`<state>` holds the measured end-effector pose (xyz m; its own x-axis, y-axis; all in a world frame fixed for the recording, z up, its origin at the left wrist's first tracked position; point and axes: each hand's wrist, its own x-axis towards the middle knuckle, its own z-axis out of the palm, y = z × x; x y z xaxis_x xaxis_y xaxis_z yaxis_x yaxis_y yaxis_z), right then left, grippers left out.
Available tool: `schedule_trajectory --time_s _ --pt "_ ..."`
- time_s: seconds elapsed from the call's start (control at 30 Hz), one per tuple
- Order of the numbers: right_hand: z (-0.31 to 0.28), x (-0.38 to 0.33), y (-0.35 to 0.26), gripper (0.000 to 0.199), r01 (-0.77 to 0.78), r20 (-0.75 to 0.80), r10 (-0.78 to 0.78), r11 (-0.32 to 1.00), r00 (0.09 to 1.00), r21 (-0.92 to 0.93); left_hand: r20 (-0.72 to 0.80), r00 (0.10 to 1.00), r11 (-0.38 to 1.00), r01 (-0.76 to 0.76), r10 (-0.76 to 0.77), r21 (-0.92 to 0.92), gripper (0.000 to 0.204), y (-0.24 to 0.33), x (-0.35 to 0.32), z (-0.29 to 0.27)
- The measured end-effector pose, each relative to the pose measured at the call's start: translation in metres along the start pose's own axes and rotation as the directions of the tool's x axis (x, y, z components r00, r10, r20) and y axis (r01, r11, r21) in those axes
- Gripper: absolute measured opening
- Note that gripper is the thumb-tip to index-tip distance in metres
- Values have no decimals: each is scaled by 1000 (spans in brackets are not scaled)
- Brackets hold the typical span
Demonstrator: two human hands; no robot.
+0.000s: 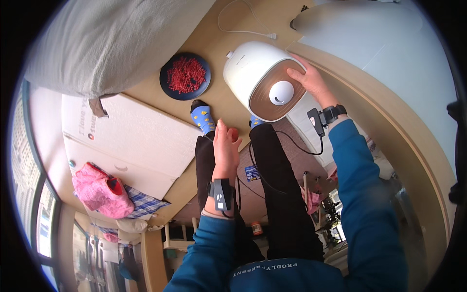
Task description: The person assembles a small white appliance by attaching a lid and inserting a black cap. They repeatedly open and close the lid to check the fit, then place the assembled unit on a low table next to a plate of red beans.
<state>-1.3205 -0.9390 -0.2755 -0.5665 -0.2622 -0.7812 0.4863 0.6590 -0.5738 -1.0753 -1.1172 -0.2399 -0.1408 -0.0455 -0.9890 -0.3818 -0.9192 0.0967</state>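
A white rounded appliance (pixel 238 65) with a brown ribbed face and a white round knob (pixel 281 92) stands tilted in front of my right foot. My right hand (pixel 311 80) grips its right rim, thumb on the brown face and fingers over the edge. Above my left knee hovers my left hand (pixel 227 146), seen edge-on. Its fingers are loosely bent and apart from the thumb, with nothing visible in them. Ahead of my left foot, a dark blue plate (pixel 165 89) holds many small red pieces that look like berries or beans.
A pale cloth-covered bulk (pixel 112 44) fills the far left. A white plug on a cord (pixel 271 35) lies beyond the appliance. On the left are a white panel (pixel 146 131) and pink clothing (pixel 99 190). A raised wooden edge (pixel 369 107) runs along the right. Black cables hang from my wrists.
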Motion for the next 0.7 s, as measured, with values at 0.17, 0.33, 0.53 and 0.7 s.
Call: schedule_trajectory --time_s 0.17,0.33,0.53,0.7 --pt "-1 1 -2 79 36 13 -36 999 999 -24 192 981 999 31 -36 32 85 17 18 3" --pt "-5 5 3 78 22 26 -22 1000 999 -18 228 972 996 -66 52 53 83 36 17 8" --pt "4 3 9 75 46 6 -46 999 999 28 301 930 932 -283 210 225 77 45 13 29" --pt "2 2 -2 64 96 92 -97 995 991 18 395 825 699 -557 405 447 85 38 18 59"
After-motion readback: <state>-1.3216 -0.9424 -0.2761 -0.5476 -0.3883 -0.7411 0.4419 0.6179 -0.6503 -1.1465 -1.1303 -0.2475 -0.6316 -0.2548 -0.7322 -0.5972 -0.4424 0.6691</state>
